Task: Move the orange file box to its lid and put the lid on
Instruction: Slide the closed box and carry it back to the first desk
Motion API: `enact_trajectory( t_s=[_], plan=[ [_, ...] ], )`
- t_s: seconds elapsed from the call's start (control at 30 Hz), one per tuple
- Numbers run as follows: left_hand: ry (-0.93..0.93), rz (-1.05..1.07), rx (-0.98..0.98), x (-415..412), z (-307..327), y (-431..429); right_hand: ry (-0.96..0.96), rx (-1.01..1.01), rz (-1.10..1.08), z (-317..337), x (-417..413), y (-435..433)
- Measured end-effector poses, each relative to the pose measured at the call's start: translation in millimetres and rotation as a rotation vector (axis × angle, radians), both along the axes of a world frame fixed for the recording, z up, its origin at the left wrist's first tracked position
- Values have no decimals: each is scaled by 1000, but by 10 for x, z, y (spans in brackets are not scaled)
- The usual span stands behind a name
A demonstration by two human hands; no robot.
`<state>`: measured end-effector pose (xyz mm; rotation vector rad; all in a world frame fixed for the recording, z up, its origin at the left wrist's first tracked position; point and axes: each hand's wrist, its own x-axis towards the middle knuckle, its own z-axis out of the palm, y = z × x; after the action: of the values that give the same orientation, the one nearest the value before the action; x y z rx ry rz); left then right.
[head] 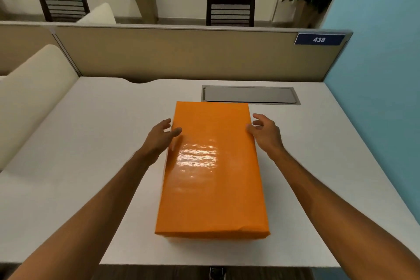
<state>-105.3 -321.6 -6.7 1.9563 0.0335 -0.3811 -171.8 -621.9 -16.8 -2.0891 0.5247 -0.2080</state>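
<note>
The orange file box (212, 179) stands on the white desk (79, 166), its glossy orange lid covering the top, long side running away from me. My left hand (161, 135) is at the box's left edge near the far end, fingers spread, thumb resting on the lid. At the right edge, my right hand (263, 130) has its fingers apart and its thumb touching the lid's rim. Neither hand grips the box.
A grey cable hatch (250, 95) is set into the desk just behind the box. A beige partition (181, 52) with a blue "438" sign (319, 39) closes the far side. A blue wall (375, 75) runs on the right, a cream panel (29, 88) on the left.
</note>
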Motion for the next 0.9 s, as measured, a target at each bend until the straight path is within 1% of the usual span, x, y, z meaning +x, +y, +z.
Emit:
enact_trajectory(
  t_s=[0.13,0.3,0.4,0.6,0.9],
  plan=[
    [87,63,-62,289,-30,-94,33,93,-49,-50,339,-78],
    [143,102,-184,612,-37,-197,92,382,-43,-62,655,-169],
    [173,116,-189,737,-75,-238,117,471,-48,-79,755,-188],
    [102,187,-142,823,-161,-251,145,500,-60,-150,831,-212],
    [105,231,-154,868,-267,-238,166,474,-93,-230,915,-201]
  ],
)
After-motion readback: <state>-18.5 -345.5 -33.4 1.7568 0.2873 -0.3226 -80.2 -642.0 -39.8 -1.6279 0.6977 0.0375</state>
